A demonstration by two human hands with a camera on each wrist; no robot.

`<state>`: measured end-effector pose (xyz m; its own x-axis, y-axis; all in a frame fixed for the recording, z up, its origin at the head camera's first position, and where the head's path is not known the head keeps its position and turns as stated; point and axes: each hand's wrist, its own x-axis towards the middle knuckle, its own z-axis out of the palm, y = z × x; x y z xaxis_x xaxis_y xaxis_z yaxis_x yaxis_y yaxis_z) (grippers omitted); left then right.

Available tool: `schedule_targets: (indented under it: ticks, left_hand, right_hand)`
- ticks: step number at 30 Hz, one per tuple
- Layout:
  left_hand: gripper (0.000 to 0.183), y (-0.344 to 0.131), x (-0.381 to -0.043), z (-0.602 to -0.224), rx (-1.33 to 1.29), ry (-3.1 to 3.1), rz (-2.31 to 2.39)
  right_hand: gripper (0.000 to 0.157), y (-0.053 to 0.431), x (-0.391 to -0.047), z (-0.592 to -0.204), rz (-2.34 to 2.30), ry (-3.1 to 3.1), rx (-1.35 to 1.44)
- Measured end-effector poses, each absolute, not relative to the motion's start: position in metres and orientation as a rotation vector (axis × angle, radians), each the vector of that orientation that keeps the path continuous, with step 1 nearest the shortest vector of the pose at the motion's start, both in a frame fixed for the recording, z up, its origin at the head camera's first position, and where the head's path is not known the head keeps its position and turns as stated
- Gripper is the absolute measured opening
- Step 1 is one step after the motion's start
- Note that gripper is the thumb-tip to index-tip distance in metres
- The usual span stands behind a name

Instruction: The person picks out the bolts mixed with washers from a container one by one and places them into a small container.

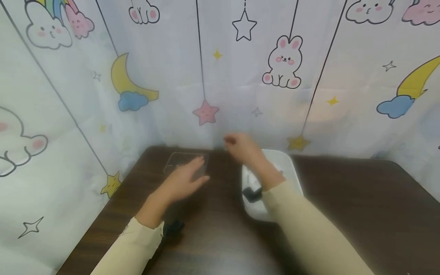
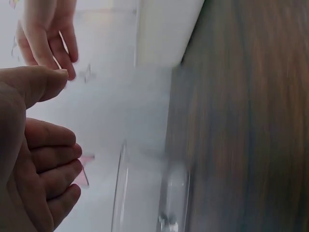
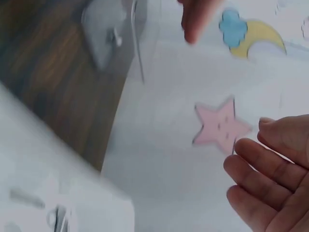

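My left hand (image 1: pixel 182 179) hovers above the near side of a clear plastic box (image 1: pixel 173 157), with its fingers relaxed and nothing in them. Inside that box, the left wrist view shows something small and shiny (image 2: pixel 166 223), too blurred to name. Raised over the far part of a white tray (image 1: pixel 292 168) is my right hand (image 1: pixel 245 149). Its fingers are loosely bent and its palm is bare in the right wrist view. Small silvery items (image 3: pixel 60 217) lie in the tray, partly hidden by the right forearm in the head view. The hands are apart.
Both containers stand on a dark wooden table (image 1: pixel 220 236), the clear box at the back left and the tray right of centre. A white curtain (image 1: pixel 178 72) printed with stars, moons and rabbits hangs behind the table. Dark devices (image 1: pixel 252 194) sit at the wrists.
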<state>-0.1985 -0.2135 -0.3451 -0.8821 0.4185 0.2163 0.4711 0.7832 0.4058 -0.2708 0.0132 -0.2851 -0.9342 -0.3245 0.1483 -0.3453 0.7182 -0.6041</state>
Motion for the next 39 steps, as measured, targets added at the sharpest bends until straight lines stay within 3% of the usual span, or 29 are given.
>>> schedule_targets:
  ticks: [12, 23, 32, 39]
  left_hand:
    - [0.072, -0.166, -0.178, -0.343, -0.939, -2.91, -0.692]
    - [0.074, -0.149, -0.173, -0.345, -1.016, -2.933, -0.713]
    - [0.072, -0.131, -0.173, -0.356, -1.078, -2.885, -0.699]
    - [0.073, -0.124, -0.171, -0.355, -1.047, -2.905, -0.664]
  right_hand:
    - [0.031, 0.073, -0.293, -0.304, 1.083, -3.002, 0.419]
    - [0.034, 0.089, -0.302, -0.331, 1.183, -3.229, 0.228]
    - [0.035, 0.093, -0.302, -0.338, 1.129, -3.319, 0.235]
    - [0.026, 0.089, -0.295, -0.335, 1.078, -3.393, 0.282]
